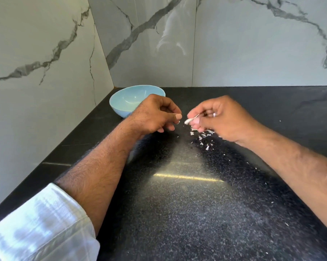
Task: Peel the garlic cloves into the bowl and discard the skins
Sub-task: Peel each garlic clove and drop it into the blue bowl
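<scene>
A home kitchen corner: a black speckled stone table meets glossy marble-look wall tiles, with a pale blue bowl and scattered garlic skins on it.

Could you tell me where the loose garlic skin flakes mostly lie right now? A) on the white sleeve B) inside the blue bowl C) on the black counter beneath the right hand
C: the skin flakes are scattered on the black counter under the right hand; the blue bowl looks empty where visible.
</scene>
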### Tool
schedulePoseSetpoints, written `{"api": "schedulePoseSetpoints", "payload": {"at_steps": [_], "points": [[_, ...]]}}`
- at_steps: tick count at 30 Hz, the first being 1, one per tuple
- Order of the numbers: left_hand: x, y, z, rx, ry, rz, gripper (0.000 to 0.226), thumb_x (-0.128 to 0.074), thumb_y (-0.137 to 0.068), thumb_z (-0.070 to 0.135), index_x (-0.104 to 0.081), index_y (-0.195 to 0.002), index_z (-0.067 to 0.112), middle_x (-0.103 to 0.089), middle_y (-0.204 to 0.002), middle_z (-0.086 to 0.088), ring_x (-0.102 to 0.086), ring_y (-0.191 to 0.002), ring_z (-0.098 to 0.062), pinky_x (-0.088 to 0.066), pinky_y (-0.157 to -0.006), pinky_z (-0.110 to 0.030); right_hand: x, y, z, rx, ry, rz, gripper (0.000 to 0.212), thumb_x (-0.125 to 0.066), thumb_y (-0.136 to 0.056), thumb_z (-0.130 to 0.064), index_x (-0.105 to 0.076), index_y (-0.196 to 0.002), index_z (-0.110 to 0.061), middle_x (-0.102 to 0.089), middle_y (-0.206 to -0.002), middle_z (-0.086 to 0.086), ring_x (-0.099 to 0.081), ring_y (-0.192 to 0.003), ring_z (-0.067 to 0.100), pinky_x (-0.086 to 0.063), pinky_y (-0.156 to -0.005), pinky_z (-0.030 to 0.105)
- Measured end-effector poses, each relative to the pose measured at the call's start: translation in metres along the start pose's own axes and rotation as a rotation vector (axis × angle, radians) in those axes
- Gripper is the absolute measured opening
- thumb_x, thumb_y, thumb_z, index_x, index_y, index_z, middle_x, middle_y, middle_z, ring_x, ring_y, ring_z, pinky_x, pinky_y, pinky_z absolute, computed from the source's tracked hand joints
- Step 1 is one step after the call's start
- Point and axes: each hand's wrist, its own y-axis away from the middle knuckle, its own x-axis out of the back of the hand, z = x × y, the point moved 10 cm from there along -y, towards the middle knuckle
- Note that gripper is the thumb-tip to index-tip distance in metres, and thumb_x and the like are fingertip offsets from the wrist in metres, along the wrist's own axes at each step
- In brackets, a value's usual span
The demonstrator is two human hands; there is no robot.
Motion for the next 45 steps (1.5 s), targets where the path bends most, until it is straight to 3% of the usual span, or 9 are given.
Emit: {"api": "schedulePoseSetpoints", "payload": {"at_steps": [3, 8, 13, 16, 19, 23, 29, 38, 45], "points": [[-0.007, 0.001, 0.009, -0.061, 0.119, -0.046, 0.015, -0.082, -0.094, 0.016, -0.077, -0.105, 0.008, -0.08, -0.09, -0.01, -0.077, -0.081, -0.023, -0.058, -0.063, -0.03, 0.006, -0.002, 0.013, -0.127, -0.357, 0.062, 0.016, -0.074, -0.091, 0.005, -0.076, -0.106, 0.0, -0.078, -0.09, 0.02, -0.073, -0.076, 0.023, -0.063, -0.075, 0.032], [-0.024, 0.003, 0.014, -0.071, 0.19, -0.119, 0.018, -0.08, -0.094, 0.009, -0.074, -0.108, 0.0, -0.08, -0.09, -0.016, -0.077, -0.079, -0.024, -0.059, -0.062, -0.03, -0.002, -0.001, 0.033, -0.289, -0.511, 0.055, 0.014, -0.072, -0.092, 0.006, -0.076, -0.104, 0.003, -0.077, -0.088, 0.02, -0.072, -0.077, 0.022, -0.062, -0.072, 0.03], [0.001, -0.001, 0.008, -0.046, 0.036, 0.079, 0.004, -0.076, -0.097, 0.009, -0.075, -0.101, 0.007, -0.081, -0.084, -0.007, -0.073, -0.066, -0.014, -0.052, -0.054, -0.027, 0.013, -0.003, 0.011, -0.08, 0.134, 0.116, 0.016, -0.078, -0.087, -0.006, -0.082, -0.089, -0.022, -0.079, -0.08, 0.0, -0.068, -0.069, 0.006, -0.052, -0.064, 0.02], [0.004, -0.001, 0.003, -0.026, -0.001, 0.085, 0.003, -0.076, -0.098, 0.012, -0.075, -0.098, 0.009, -0.08, -0.081, -0.004, -0.071, -0.063, -0.012, -0.052, -0.053, -0.027, -0.005, 0.002, -0.009, 0.065, 0.352, -0.058, 0.012, -0.082, -0.087, -0.02, -0.083, -0.088, -0.032, -0.074, -0.075, -0.018, -0.061, -0.064, -0.007, -0.044, -0.06, 0.01], [0.001, -0.001, 0.003, -0.017, -0.037, 0.075, 0.006, -0.077, -0.098, 0.018, -0.076, -0.097, 0.012, -0.08, -0.082, -0.003, -0.072, -0.064, -0.012, -0.053, -0.052, -0.024, -0.027, 0.009, -0.011, 0.112, 0.448, -0.224, 0.009, -0.087, -0.084, -0.031, -0.083, -0.092, -0.033, -0.071, -0.082, -0.014, -0.061, -0.068, -0.003, -0.046, -0.062, 0.015], [0.003, -0.001, 0.003, -0.004, -0.038, 0.075, 0.01, -0.076, -0.1, 0.023, -0.076, -0.1, 0.014, -0.081, -0.084, 0.0, -0.073, -0.066, -0.01, -0.054, -0.053, -0.024, -0.027, 0.008, -0.009, 0.128, 0.552, -0.199, 0.008, -0.082, -0.09, -0.027, -0.077, -0.086, -0.033, -0.068, -0.085, -0.013, -0.065, -0.074, 0.002, -0.051, -0.065, 0.026], [-0.01, 0.001, 0.01, -0.054, 0.109, -0.033, 0.016, -0.077, -0.098, 0.02, -0.076, -0.105, 0.007, -0.081, -0.091, -0.008, -0.074, -0.074, -0.016, -0.054, -0.058, -0.026, 0.013, -0.002, -0.004, 0.071, 0.173, 0.051, 0.011, -0.085, -0.087, -0.017, -0.08, -0.093, -0.025, -0.077, -0.08, -0.003, -0.073, -0.075, 0.016, -0.063, -0.072, 0.033], [-0.018, 0.0, 0.021, -0.175, 0.245, 0.005, 0.017, -0.082, -0.092, 0.009, -0.075, -0.106, 0.002, -0.08, -0.092, -0.018, -0.077, -0.079, -0.025, -0.058, -0.061, -0.026, 0.025, -0.006, 0.005, -0.011, -0.261, 0.12, 0.023, -0.087, -0.077, 0.002, -0.076, -0.097, -0.004, -0.078, -0.082, 0.014, -0.071, -0.065, 0.017, -0.061, -0.064, 0.026], [-0.015, -0.001, 0.026, -0.252, 0.268, 0.092, 0.014, -0.081, -0.094, 0.012, -0.078, -0.104, 0.004, -0.08, -0.089, -0.014, -0.077, -0.078, -0.021, -0.058, -0.061, -0.03, 0.021, -0.007, 0.013, -0.081, -0.464, 0.112, 0.02, -0.08, -0.084, 0.001, -0.076, -0.104, 0.001, -0.076, -0.094, 0.024, -0.071, -0.08, 0.025, -0.059, -0.076, 0.035]]}}
